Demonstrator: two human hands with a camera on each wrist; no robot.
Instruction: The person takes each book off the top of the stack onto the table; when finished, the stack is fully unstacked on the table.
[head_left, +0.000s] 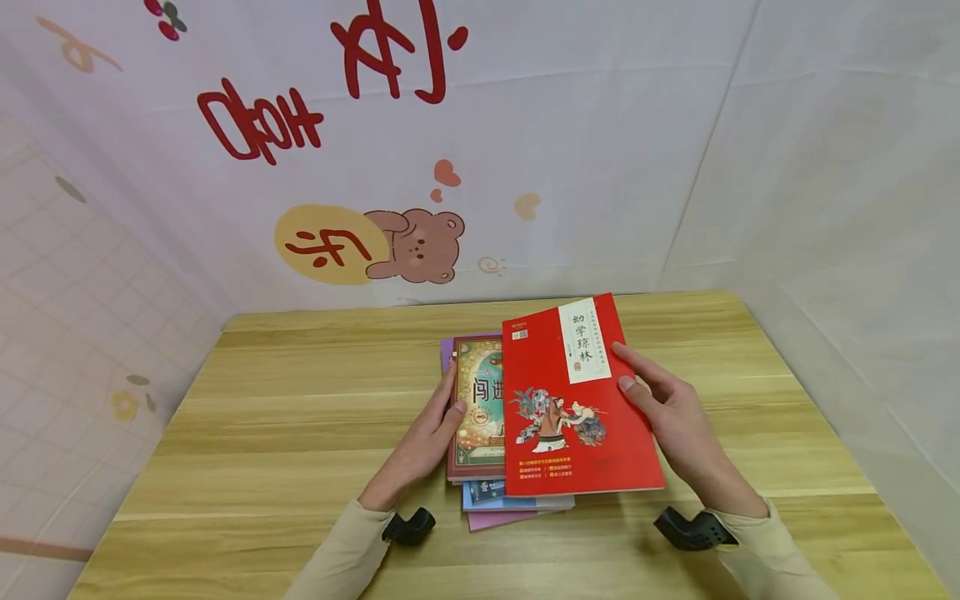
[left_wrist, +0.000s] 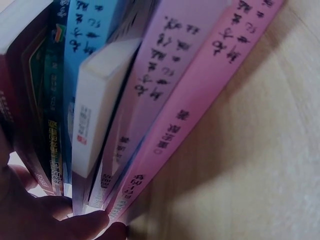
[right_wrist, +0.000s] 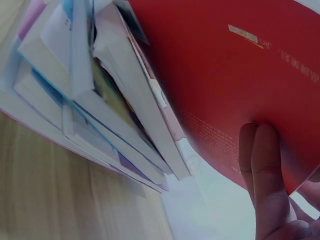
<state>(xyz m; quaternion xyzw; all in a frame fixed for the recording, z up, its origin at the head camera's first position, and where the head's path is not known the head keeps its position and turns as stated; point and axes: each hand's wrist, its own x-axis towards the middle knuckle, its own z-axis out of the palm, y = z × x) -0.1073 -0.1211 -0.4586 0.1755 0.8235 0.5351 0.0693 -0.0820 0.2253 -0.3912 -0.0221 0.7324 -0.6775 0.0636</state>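
The red book (head_left: 573, 400) lies tilted atop the stack of books (head_left: 480, 433) in the middle of the desk (head_left: 300, 433). My right hand (head_left: 675, 417) pinches its right edge, thumb above, fingers (right_wrist: 265, 170) beneath. My left hand (head_left: 427, 437) rests its straight fingers against the stack's left side.
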